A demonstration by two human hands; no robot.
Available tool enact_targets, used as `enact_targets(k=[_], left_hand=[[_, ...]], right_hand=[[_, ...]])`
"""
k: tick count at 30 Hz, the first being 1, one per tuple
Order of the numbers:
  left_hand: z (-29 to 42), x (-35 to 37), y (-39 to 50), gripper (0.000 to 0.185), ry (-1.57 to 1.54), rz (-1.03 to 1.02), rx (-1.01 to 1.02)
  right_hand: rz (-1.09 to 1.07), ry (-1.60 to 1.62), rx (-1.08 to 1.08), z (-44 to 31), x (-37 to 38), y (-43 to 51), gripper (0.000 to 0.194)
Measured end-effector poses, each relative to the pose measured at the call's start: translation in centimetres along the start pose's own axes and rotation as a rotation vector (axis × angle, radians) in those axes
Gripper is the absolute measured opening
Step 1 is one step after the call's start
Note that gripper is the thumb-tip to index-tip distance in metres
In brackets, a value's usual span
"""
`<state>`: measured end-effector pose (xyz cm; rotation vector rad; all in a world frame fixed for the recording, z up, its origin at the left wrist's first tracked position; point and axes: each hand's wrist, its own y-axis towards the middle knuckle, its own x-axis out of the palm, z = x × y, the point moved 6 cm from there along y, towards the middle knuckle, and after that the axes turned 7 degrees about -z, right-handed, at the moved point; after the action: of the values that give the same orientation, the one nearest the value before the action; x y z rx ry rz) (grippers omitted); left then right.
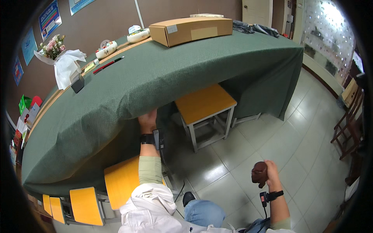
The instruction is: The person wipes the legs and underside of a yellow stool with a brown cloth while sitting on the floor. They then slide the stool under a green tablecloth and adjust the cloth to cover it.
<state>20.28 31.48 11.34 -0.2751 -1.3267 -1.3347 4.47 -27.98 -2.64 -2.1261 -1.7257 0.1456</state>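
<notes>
At the edge of the long table, my left hand (148, 120) reaches up against the underside of the hanging green tablecloth (174, 70); its fingers are hidden by the cloth. Off to the right, over the tiled floor, my right hand (272, 171) is closed around a dark brown object (259, 173), rounded and glossy, whose kind I cannot tell. A strap with a small device sits on each wrist. Left of centre, a stool with a yellow wooden seat (122, 182) stands beside my left forearm.
Another wooden-topped stool (205, 103) stands partly beneath the table. A cardboard box (192, 30), a red pen (108, 65), two white bowls and a wrapped bouquet (65, 64) lie on top. Several stools line the lower left; a wooden chair (349, 119) stands far right.
</notes>
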Motion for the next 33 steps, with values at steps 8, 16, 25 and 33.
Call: enact_targets(k=[8, 16, 25, 33], left_hand=[[2.5, 8.5, -1.6, 0.049, 0.361, -0.060, 0.125], [0.0, 11.2, -5.8, 0.030, -0.473, 0.273, -0.103], [0.6, 12.4, -8.7, 0.038, -0.366, 0.233, -0.190], [-2.0, 9.3, -11.8, 0.033, -0.161, 0.129, -0.400]], right_hand=[[-0.379, -0.330, -0.285, -7.9, 20.2, 3.4, 0.057], [-0.543, -0.888, -0.660, -12.6, 42.8, 4.7, 0.087], [-0.739, -0.248, -0.656, -13.4, 49.1, 1.1, 0.052], [-0.368, -0.828, -0.698, -14.7, 44.1, -0.2, 0.033]])
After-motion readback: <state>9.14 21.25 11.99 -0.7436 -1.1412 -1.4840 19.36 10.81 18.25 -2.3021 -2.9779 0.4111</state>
